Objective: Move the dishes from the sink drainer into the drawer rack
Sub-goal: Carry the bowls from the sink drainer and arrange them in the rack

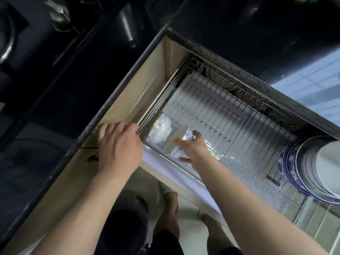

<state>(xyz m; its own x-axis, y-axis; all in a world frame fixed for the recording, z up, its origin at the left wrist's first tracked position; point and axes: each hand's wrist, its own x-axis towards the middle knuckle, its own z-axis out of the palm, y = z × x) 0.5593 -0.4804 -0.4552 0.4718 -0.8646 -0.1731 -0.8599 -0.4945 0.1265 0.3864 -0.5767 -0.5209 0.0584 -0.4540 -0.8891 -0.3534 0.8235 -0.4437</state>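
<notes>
My left hand (119, 144) is resting with loose fingers on the pulled-out wire drawer rack (230, 115) at its nine o'clock corner. My right hand (193, 150) is gripping a blue-and-white porcelain bowl (179, 142), tilting it beside another patterned white bowl (161, 129). Stacked blue-rimmed plates (301, 166) are standing at three o'clock.

Blue-white bowl (177, 144) tilted over drawer rack (220, 111).

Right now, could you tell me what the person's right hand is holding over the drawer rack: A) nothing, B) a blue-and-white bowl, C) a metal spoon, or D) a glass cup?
B: the right hand grips a blue-and-white bowl tilted on its side, beside another bowl already in the wire drawer rack.
</notes>
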